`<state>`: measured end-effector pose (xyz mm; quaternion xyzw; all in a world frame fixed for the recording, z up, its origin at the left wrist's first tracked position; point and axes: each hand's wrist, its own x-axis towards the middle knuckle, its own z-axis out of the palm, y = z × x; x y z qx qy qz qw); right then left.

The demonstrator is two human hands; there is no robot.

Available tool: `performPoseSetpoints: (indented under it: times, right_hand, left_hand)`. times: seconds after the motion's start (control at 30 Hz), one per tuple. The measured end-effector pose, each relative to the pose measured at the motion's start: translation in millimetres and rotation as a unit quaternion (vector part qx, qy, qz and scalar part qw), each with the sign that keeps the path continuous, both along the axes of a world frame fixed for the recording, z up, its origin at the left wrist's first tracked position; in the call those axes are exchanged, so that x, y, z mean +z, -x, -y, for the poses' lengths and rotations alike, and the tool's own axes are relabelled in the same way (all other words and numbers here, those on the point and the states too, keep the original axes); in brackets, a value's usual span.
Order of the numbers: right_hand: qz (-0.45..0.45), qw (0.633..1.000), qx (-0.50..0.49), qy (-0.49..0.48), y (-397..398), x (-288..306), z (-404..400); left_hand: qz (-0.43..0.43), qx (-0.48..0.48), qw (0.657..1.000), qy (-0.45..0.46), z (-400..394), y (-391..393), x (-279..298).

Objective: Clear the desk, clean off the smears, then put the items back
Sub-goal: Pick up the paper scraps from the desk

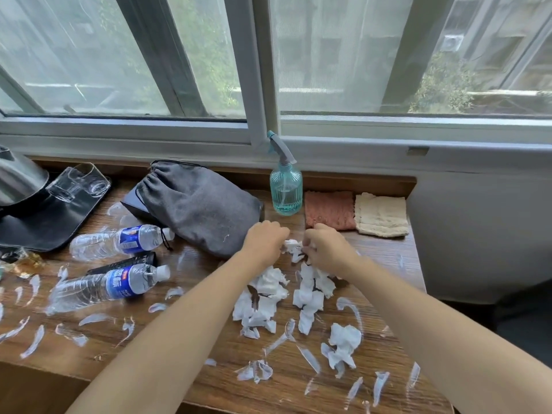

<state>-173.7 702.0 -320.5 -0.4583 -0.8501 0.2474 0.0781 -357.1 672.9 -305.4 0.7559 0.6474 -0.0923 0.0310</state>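
Forearms reached over the smeared desk; both hands pinched one tissue scrap.

Left hand and right hand had fingers curled on the scrap, above the torn tissue pile at desk centre. Step looked like clearing, barely begun: two water bottles, grey pouch, spray bottle, pink cloth and cream cloth sat on the desk, white smears unwiped. Next probably meant gathering the scraps, then lifting items off. Bottle labels were blue, writing unreadable.
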Motion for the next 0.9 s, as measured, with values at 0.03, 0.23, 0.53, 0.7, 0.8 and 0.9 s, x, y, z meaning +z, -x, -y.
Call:
performPoseSetpoints:
  times: [0.03, 0.23, 0.53, 0.7, 0.8, 0.9]
  right_hand:
    - [-0.022, 1.0, -0.019, 0.003, -5.8, 3.8, 0.4]
    - [-0.074, 0.988, -0.131, -0.02, -87.5, 19.5, 17.6]
    - [0.087, 0.995, 0.048, -0.031, -88.8, -4.9, 30.0]
    - [0.136, 0.98, 0.071, -0.128, -71.5, -14.7, 5.8]
    - [0.12, 0.98, 0.08, -0.138, -63.4, -18.8, 2.4]
    - [0.066, 0.99, 0.056, -0.116, -57.7, -20.0, 4.6]
  left_hand:
    - [0.017, 0.001, 1.0, -0.012, 4.7, 1.3, 0.3]
    - [0.165, -0.058, 0.977, -0.122, 74.2, 23.8, 1.6]
    - [0.117, -0.027, 0.987, 0.106, 147.3, 37.0, -4.4]
    - [0.117, -0.005, 0.99, 0.081, 146.8, 38.7, -8.9]
    - [0.122, 0.004, 0.991, 0.048, 138.8, 38.4, -15.4]
    - [0.14, -0.011, 0.99, -0.007, 135.0, 40.3, -23.1]
